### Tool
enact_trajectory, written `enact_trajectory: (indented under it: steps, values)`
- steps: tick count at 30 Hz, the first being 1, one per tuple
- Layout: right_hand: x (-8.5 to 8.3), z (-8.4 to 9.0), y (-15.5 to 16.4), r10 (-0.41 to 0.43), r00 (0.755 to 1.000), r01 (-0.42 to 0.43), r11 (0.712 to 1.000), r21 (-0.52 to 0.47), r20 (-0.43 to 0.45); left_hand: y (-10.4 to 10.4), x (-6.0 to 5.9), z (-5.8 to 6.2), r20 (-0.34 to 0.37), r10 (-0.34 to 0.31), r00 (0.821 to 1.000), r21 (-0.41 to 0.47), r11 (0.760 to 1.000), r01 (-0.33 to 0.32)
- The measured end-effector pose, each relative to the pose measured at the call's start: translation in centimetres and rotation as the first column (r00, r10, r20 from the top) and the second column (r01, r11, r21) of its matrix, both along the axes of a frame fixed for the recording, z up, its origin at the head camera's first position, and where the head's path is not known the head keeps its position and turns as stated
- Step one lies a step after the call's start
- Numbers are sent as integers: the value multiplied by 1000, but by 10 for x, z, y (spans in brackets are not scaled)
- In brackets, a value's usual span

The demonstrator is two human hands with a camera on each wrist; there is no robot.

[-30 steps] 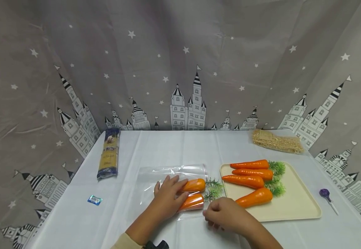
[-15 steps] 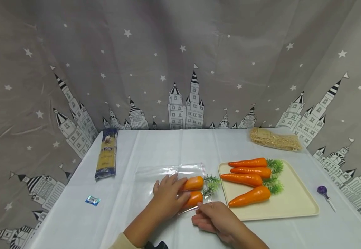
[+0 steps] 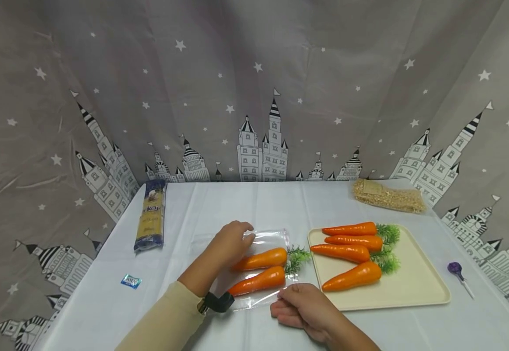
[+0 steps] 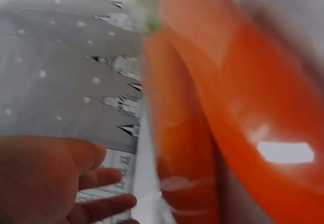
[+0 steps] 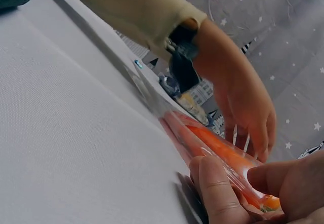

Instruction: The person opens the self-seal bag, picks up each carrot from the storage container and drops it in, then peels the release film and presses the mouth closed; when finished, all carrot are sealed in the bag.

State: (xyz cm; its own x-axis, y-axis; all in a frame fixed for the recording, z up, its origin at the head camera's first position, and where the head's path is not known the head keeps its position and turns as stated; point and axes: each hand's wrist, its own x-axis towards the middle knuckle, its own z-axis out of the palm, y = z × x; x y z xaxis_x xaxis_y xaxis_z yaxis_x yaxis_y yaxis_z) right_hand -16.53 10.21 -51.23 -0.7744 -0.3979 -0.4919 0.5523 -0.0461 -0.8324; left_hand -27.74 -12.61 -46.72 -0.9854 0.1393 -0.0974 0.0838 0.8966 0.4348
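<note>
Two orange carrots, an upper one (image 3: 265, 258) and a lower one (image 3: 260, 281), lie in a clear plastic bag (image 3: 272, 237), their green tops sticking out on the right. My right hand (image 3: 304, 309) pinches the bag's near right corner; the right wrist view shows its thumb and fingers on the clear film. Above the bag's far side hovers my left hand (image 3: 232, 243), apart from the carrots. In the left wrist view that left hand (image 4: 45, 178) has loosely extended fingers holding nothing, with the carrots (image 4: 182, 127) blurred close by.
Several carrots (image 3: 352, 277) rest on a cream tray (image 3: 412, 292) to the right. A purple lollipop (image 3: 456, 270) is beyond it. Farther back lies a packet of golden grains (image 3: 390, 197). At left are a blue-yellow packet (image 3: 150, 217) and a small blue wrapper (image 3: 130, 281).
My left hand has lifted off the carrots and moved toward the bag's far edge, uncovering them. My right hand has moved left from beside the tray and taken the bag's near corner.
</note>
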Motion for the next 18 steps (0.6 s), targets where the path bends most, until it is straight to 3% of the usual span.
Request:
enact_trajectory:
  steps: [3,7,14,18]
  values:
    - [1,-2,1,13,1000,-14,1000,14,13,2,-10,-7,48,-24,999,-17,1000,24]
    - [2,-2,2,23,999,-24,999,27,22,8,-15,-15,80,-41,996,-27,999,43]
    - [-1,0,2,22,1000,-22,999,28,1,13,-22,-16,41,-34,999,-48,998,36]
    - [-3,-1,2,11,1000,-11,1000,17,-14,11,-20,-13,1,-24,1000,-7,1000,24]
